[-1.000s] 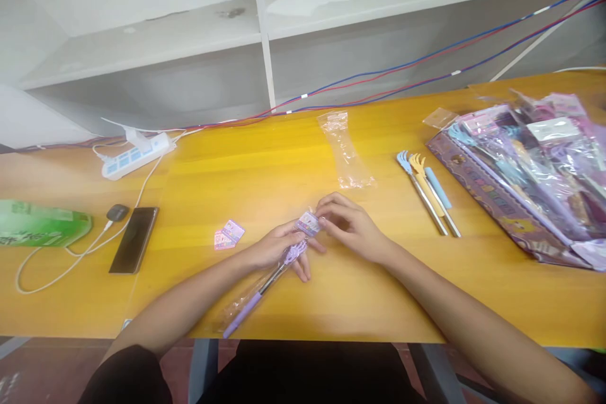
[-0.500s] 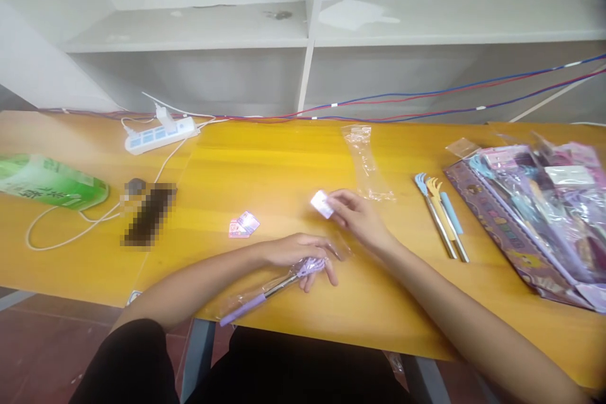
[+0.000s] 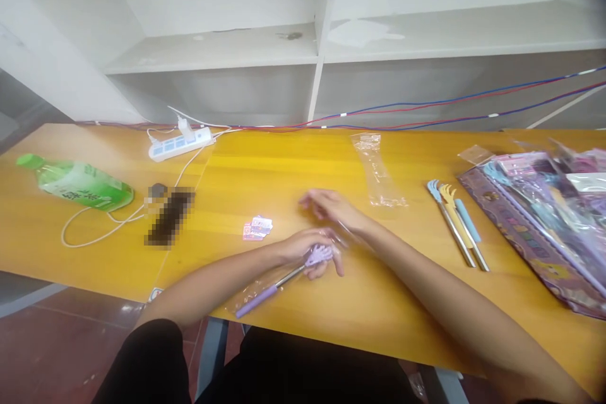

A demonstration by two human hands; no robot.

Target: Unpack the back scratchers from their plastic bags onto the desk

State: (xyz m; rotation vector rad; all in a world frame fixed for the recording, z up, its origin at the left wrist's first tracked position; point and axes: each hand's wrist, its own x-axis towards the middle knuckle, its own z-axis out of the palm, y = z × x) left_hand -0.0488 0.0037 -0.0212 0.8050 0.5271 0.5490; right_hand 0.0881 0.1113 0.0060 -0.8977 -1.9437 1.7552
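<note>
My left hand [image 3: 305, 252] is closed on a purple back scratcher [image 3: 279, 281] in a clear plastic sleeve. Its claw end lies at my fingers, and the purple handle points down-left toward the table edge. Just beyond, my right hand [image 3: 326, 205] hovers over the table, slightly blurred, with loosely bent fingers apart and nothing visible in them. To the left of both hands, a few small printed cards [image 3: 258, 227] overlap in a little pile.
Blue and yellow back scratchers [image 3: 454, 227] lie at right, beside a purple printed bag [image 3: 525, 233] heaped with wrapped ones. An empty clear sleeve [image 3: 379, 170] lies farther back. At left are a green bottle [image 3: 83, 183], power strip [image 3: 182, 144] and white cable.
The small white card has left my right hand, and another white card now tops the pile. My right hand has shifted left relative to the table. My left hand keeps the back scratcher.
</note>
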